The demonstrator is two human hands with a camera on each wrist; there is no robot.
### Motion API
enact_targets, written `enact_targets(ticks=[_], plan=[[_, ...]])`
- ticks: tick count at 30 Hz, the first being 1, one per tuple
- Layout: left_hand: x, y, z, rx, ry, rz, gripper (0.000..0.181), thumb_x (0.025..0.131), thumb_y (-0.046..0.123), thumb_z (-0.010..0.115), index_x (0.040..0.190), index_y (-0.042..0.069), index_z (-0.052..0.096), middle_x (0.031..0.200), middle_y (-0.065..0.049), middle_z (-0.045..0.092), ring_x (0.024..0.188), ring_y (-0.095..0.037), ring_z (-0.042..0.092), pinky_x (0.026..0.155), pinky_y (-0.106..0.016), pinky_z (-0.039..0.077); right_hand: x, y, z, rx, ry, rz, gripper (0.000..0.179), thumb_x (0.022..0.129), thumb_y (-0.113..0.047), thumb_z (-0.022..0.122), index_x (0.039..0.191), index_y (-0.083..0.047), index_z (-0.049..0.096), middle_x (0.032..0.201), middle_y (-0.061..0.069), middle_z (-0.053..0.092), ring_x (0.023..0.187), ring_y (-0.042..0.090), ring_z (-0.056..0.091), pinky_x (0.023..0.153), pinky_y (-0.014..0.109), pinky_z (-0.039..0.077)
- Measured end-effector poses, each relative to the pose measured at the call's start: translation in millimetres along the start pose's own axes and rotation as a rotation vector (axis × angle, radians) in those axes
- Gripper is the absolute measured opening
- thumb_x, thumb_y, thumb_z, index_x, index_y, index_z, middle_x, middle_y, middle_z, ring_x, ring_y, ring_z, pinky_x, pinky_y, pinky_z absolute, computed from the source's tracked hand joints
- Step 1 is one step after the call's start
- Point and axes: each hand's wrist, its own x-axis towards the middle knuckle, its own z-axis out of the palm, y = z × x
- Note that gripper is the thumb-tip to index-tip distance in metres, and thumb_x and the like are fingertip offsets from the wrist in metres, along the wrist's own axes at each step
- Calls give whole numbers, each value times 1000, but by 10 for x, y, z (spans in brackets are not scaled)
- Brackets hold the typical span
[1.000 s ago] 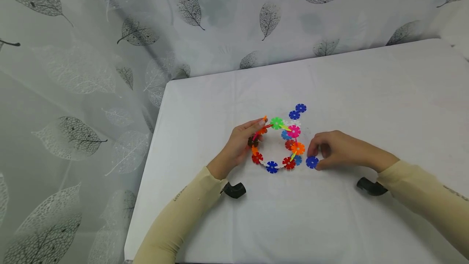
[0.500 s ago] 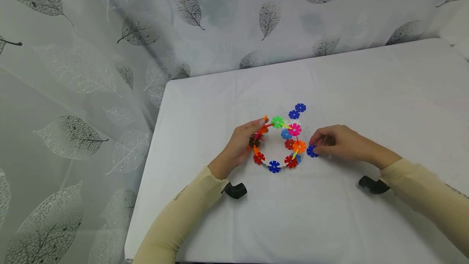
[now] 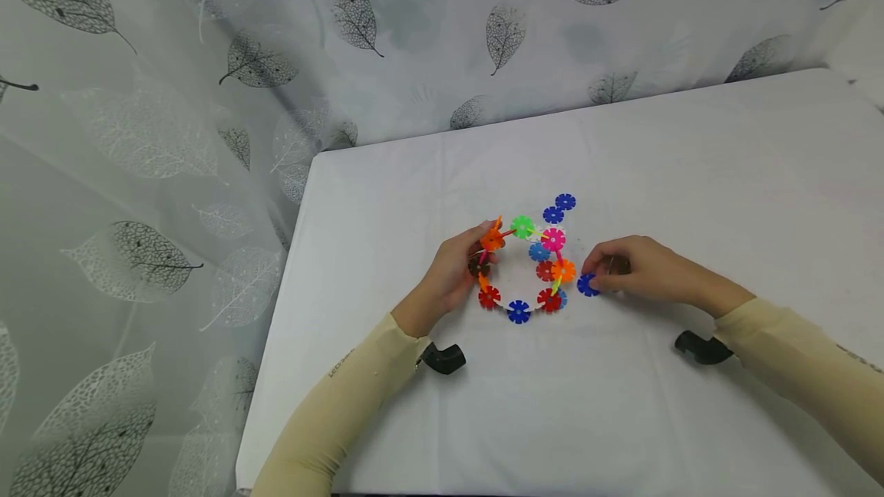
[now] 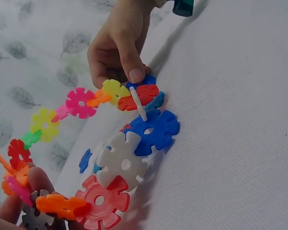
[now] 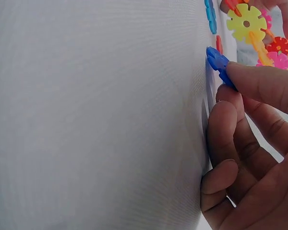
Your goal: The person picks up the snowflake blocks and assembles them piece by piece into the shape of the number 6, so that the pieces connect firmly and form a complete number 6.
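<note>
A ring of interlocked notched plastic snowflake discs (image 3: 518,311), in many colours, stands over the white cloth, its left side gripped by my left hand (image 3: 449,271). In the left wrist view the fingers (image 4: 41,181) sit beside a black disc and an orange one. To the right of the ring, my right hand (image 3: 638,269) pinches a single blue snowflake disc (image 3: 588,284) between thumb and finger. That disc is tilted near the cloth in the right wrist view, a short way from the ring. The remaining fingers curl underneath against the cloth.
Two blue discs (image 3: 559,209) lie beyond the ring. Loose red (image 3: 545,271) and light blue discs (image 3: 539,251) lie behind its right side. Black curved pieces (image 3: 444,359) show beside both wrists. A leaf-patterned curtain (image 3: 414,37) borders the table's far and left edges.
My right hand has lifted slightly away from me with the blue disc, then held nearly still. The ring has tilted a little in my left hand, whose thumb has shifted behind an orange disc.
</note>
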Motion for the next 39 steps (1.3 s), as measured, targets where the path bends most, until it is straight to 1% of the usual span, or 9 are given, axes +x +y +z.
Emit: enact_targets(ticks=[8,14,18,22,26,30,33,36,39], plan=[[13,-2,-6,-29,-35,15,43,102,38,58,135,11,63,114,-8,59,81,-20,60,77,-28,46,15,27,-9,6,2,-9,15,90,-19,79,104,-15,73,90,-2,68,82,22,62,70,28,54],[13,3,-13,-39,-57,14,39,102,36,57,130,10,60,109,-7,59,79,-19,60,80,-30,44,17,23,-22,15,0,-22,14,91,-18,78,104,-14,73,91,-3,70,83,21,63,73,28,54],[7,2,-18,-38,-82,21,38,102,34,56,128,8,60,106,-6,58,76,-17,60,81,-30,45,11,27,-47,17,23,-49,15,91,-16,77,105,-13,74,93,-3,70,84,20,63,73,28,55],[3,-2,-24,-37,-96,25,40,101,33,57,130,6,60,110,-8,57,74,-16,58,80,-29,48,13,38,-67,-11,91,-41,14,92,-14,76,105,-12,74,95,-3,72,82,20,63,70,28,54],[2,-9,-28,-25,-89,24,44,100,31,61,135,4,59,119,-9,54,76,-15,58,80,-26,51,18,48,-95,-16,205,22,17,93,-20,75,107,-10,74,91,0,72,80,21,64,65,28,52],[3,-16,-33,-4,-93,35,44,99,28,66,137,5,62,125,-9,57,76,-14,58,78,-23,52,13,42,-157,61,336,96,30,96,-33,73,114,-9,72,93,6,74,81,22,66,63,29,50],[1,-15,-30,0,-98,42,41,100,27,65,136,5,64,124,-8,60,75,-13,58,76,-21,51,14,13,-211,140,419,143,37,96,-39,71,118,-9,70,97,6,76,82,18,69,65,31,48],[1,-16,-29,1,-97,42,41,100,26,65,135,5,64,121,-7,61,75,-13,58,75,-21,51,23,-21,-252,197,465,169,44,96,-43,69,120,-7,69,98,3,76,82,12,70,67,31,48],[0,-19,-29,3,-102,45,40,100,25,65,135,4,64,118,-5,62,74,-13,58,75,-21,51,41,-55,-273,231,477,173,47,96,-44,69,123,-6,67,97,-1,77,83,9,69,68,29,49]])
